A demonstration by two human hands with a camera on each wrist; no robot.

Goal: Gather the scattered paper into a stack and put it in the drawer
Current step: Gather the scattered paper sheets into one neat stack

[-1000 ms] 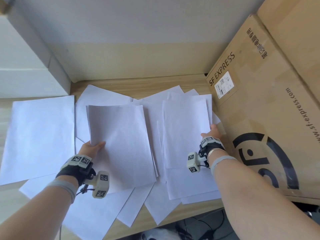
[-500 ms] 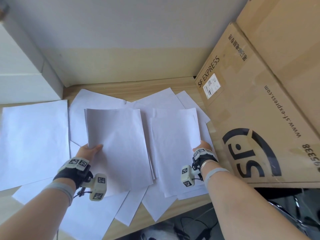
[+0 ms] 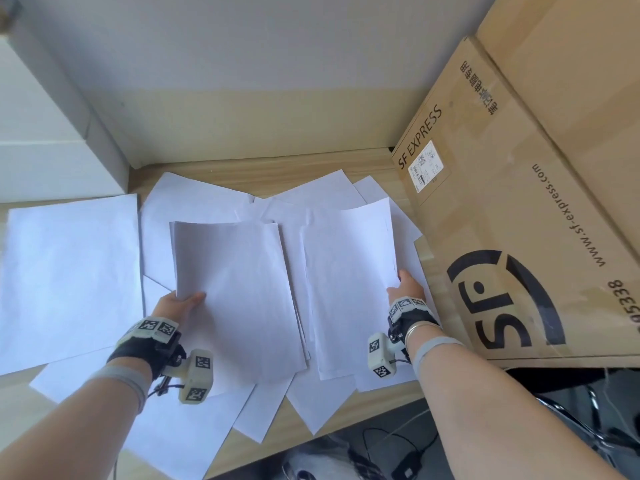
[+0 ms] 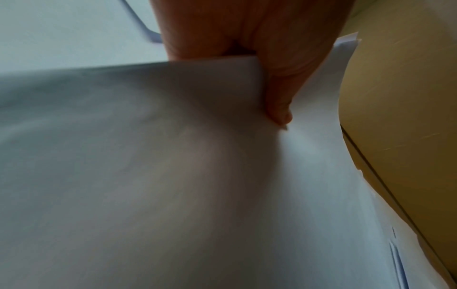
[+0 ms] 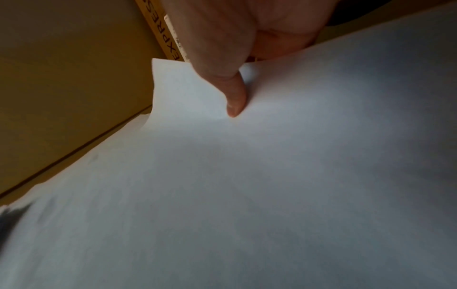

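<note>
Wooden desk (image 3: 221,168) at wall, sheets (image 3: 69,271) scattered; cardboard box (image 3: 519,237) crowds right (SF EXPRESS). Left hand (image 3: 175,301), right hand (image 3: 407,289) each pinch paper.

wooden table (image 3: 311,169) | scattered paper sheets (image 3: 69,271) | cardboard box (image 3: 519,220) right

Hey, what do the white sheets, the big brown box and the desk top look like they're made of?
Sheets: thin matte office paper, apparently; they bend and curl where the left hand and right hand pinch them. Brown box: cardboard, dull brown with printed black lettering and a stuck-on label. Desk top: pale wood grain, though solid wood or laminate can't be told.
</note>
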